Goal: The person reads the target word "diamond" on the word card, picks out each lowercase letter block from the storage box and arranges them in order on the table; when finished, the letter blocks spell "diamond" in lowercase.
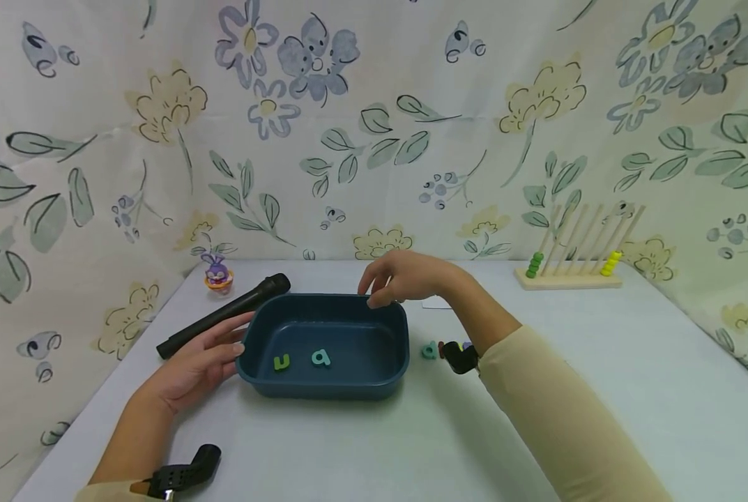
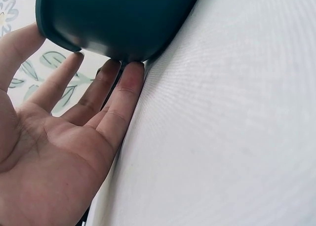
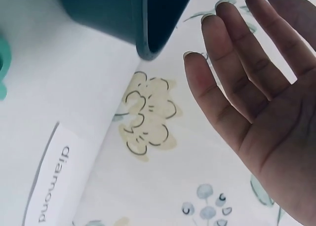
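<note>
A dark blue plastic basin stands on the white table, with a green letter and a teal letter lying on its floor. My left hand is at the basin's left side. Its mostly straight fingers touch the outer wall in the left wrist view, and the thumb is by the rim. Above the far right part of the rim hovers my right hand. Nothing is between its loosely bent fingers, which stand apart from the basin in the right wrist view.
Right of the basin lie a teal letter and other coloured pieces, partly hidden by the right wrist camera. A paper strip reads "diamond". A black microphone, a purple rabbit toy and a wooden bead rack stand farther back.
</note>
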Motion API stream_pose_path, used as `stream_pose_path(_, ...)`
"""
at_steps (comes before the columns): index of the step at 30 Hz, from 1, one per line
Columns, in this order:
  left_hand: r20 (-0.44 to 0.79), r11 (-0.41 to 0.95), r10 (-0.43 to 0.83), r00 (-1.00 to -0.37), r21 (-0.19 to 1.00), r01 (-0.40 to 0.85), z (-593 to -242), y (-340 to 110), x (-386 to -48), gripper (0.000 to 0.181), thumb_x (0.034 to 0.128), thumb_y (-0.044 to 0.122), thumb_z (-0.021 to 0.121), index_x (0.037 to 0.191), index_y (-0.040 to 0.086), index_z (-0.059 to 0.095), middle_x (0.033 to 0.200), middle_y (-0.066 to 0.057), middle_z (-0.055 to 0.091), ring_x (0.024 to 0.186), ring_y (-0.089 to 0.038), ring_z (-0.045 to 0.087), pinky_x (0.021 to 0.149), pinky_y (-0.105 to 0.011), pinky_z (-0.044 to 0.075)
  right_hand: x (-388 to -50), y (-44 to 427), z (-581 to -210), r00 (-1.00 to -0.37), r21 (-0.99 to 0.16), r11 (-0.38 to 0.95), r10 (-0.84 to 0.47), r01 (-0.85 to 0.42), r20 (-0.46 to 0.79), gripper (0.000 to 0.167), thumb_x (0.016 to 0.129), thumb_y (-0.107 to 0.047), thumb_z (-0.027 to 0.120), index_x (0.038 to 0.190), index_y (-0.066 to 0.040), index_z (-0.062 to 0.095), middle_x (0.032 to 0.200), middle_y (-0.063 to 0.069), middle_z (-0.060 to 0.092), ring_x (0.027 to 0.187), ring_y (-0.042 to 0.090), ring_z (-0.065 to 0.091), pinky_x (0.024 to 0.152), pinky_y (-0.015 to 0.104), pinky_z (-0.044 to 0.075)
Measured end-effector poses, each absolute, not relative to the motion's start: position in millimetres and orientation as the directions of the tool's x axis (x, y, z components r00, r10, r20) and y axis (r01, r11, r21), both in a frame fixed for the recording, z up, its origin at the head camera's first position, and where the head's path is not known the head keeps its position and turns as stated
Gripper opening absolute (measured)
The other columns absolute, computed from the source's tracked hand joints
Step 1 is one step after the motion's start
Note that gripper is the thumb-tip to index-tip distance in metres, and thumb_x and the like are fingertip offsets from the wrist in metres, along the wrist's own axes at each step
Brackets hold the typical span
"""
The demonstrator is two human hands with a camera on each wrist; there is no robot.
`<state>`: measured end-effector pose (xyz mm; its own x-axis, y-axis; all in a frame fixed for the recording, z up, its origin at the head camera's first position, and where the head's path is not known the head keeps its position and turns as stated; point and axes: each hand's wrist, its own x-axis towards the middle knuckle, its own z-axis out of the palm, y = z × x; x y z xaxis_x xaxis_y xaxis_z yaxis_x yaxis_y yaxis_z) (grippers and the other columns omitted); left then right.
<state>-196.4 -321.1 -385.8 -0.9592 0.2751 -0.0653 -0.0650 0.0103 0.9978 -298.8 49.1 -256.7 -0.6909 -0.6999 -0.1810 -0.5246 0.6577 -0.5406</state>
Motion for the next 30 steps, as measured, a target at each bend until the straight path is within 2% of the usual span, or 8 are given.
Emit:
stream_pose_path(5,-0.06,0.005,0.273,-0.96,0.998,-0.061,-385,-323,-195,0.061,0.105,0.011,0.056,0.161,0.013,0.033,0.159,-0.015,0.033,0.122,-0.008,0.065,0.1,-0.025,0.055,-302,35,-261,-0.683,-0.577,0.638,-0.708,-0.51,-0.179,0.028,0.094,-0.024,0.072,0.122,-0.019,0.074,0.109,0.0,0.076,0.098,0.022,0.07,0.084,0.036,0.06)
stream_pose_path(12,-0.08,0.021,0.251,-0.965,0.997,-0.077,-384,-322,-196,0.063,0.1048,0.014,0.058,0.162,0.013,0.031,0.168,-0.026,0.019,0.122,-0.007,0.065,0.1,-0.025,0.055,-306,20,-273,-0.673,-0.629,0.615,-0.715,-0.476,-0.189,0.032,0.094,-0.024,0.074,0.125,-0.016,0.074,0.112,0.0,0.076,0.099,0.02,0.069,0.084,0.035,0.059)
stream_pose_path(17,-0.079,0.017,0.254,-0.964,0.997,-0.078,-387,-324,-194,0.063,0.1051,0.013,0.056,0.162,0.012,0.031,0.166,-0.024,0.023,0.122,-0.008,0.065,0.1,-0.025,0.055,-310,6,-276,-0.655,-0.638,0.607,-0.727,-0.474,-0.205,0.032,0.093,-0.027,0.076,0.123,-0.018,0.074,0.113,-0.001,0.076,0.1,0.019,0.068,0.084,0.038,0.059)
stream_pose_path(24,-0.08,0.017,0.279,-0.957,0.997,-0.078,-386,-320,-197,0.065,0.1044,0.013,0.057,0.163,0.01,0.028,0.168,-0.024,0.018,0.124,-0.006,0.062,0.101,-0.025,0.054,-314,-1,-277,-0.654,-0.656,0.622,-0.714,-0.428,-0.251,0.03,0.093,-0.025,0.075,0.123,-0.018,0.075,0.116,0.0,0.075,0.102,0.02,0.068,0.088,0.042,0.059)
stream_pose_path(30,-0.079,0.023,0.273,-0.959,0.997,-0.076,-382,-321,-196,0.066,0.104,0.012,0.058,0.163,0.008,0.028,0.167,-0.025,0.02,0.123,-0.007,0.064,0.101,-0.025,0.055,-319,-8,-283,-0.638,-0.667,0.613,-0.725,-0.424,-0.261,0.032,0.093,-0.027,0.075,0.123,-0.018,0.075,0.116,-0.002,0.075,0.102,0.019,0.069,0.09,0.044,0.059)
